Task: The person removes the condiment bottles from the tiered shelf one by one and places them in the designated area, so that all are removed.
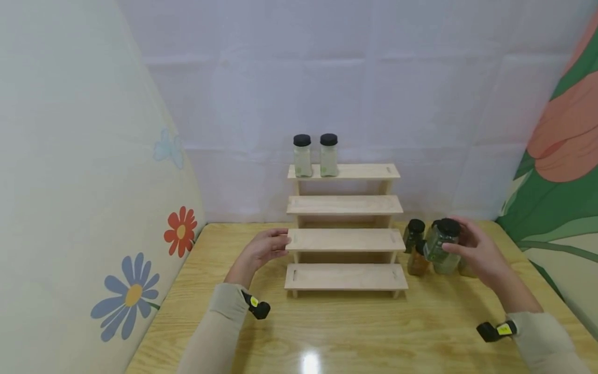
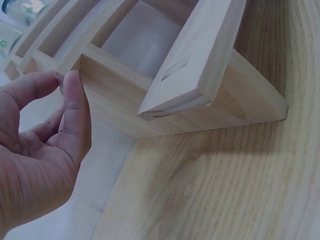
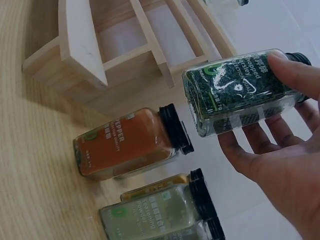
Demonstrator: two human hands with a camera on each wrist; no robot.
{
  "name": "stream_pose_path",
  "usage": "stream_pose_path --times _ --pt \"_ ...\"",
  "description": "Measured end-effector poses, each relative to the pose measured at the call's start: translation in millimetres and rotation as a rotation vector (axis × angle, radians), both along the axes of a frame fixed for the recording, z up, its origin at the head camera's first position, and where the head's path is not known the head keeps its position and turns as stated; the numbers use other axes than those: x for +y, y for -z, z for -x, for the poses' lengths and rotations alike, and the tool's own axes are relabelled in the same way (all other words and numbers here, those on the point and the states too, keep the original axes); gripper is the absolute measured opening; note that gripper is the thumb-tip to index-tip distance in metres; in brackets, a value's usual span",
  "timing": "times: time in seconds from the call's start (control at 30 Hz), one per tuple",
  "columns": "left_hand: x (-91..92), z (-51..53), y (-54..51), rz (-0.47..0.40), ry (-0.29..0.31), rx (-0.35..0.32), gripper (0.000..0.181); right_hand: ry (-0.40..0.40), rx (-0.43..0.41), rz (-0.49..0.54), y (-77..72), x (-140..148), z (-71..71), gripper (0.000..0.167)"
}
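My right hand (image 1: 481, 254) grips a clear black-capped jar of chopped parsley (image 3: 235, 95), thumb on one side and fingers under the other. In the right wrist view the jar is raised above the other jars, its label facing the camera. My left hand (image 1: 263, 249) is at the left end of a four-step wooden rack (image 1: 345, 276). There, the left wrist view has thumb and forefinger (image 2: 74, 100) pinching the end of the second shelf from the bottom. Two pale jars with black caps, a left one (image 1: 302, 158) and a right one (image 1: 329, 158), stand on the top shelf.
Right of the rack, several jars stand on the wooden table (image 1: 327, 327): an orange pepper jar (image 3: 125, 145), a pale seasoning powder jar (image 3: 150, 215), a dark jar (image 1: 413, 236) and others partly hidden. A white cloth (image 1: 261, 104) hangs behind; printed panels flank the table.
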State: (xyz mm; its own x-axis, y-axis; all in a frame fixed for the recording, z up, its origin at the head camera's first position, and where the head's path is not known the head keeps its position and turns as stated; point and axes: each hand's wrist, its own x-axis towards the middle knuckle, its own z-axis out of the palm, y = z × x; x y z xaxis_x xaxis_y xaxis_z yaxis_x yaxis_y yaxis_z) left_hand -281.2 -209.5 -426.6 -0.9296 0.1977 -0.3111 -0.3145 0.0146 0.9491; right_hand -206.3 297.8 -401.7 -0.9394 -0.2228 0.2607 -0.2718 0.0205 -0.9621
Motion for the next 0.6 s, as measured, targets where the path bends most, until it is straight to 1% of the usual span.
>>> stream_pose_path --times 0.1,0.27,0.47,0.5,0.6 --pt "0.2 -1.1 -1.2 0.003 -0.001 0.000 0.055 -0.002 0.001 -0.010 4.4 3 -1.9 0.055" --pt "0.8 -1.4 -1.2 0.008 -0.006 -0.004 0.055 0.007 -0.031 -0.036 10.0 6 -6.8 0.057" --pt "1.2 -0.8 0.1 0.006 -0.002 0.007 0.055 0.038 -0.068 -0.117 18.3 9 -16.4 0.057" --pt "1.3 -0.8 0.4 0.005 -0.002 0.007 0.055 0.031 -0.072 -0.114 20.0 10 -17.8 0.057" --pt "0.7 -1.0 0.8 0.006 -0.004 0.004 0.054 -0.011 -0.068 -0.060 25.2 9 -20.8 0.057"
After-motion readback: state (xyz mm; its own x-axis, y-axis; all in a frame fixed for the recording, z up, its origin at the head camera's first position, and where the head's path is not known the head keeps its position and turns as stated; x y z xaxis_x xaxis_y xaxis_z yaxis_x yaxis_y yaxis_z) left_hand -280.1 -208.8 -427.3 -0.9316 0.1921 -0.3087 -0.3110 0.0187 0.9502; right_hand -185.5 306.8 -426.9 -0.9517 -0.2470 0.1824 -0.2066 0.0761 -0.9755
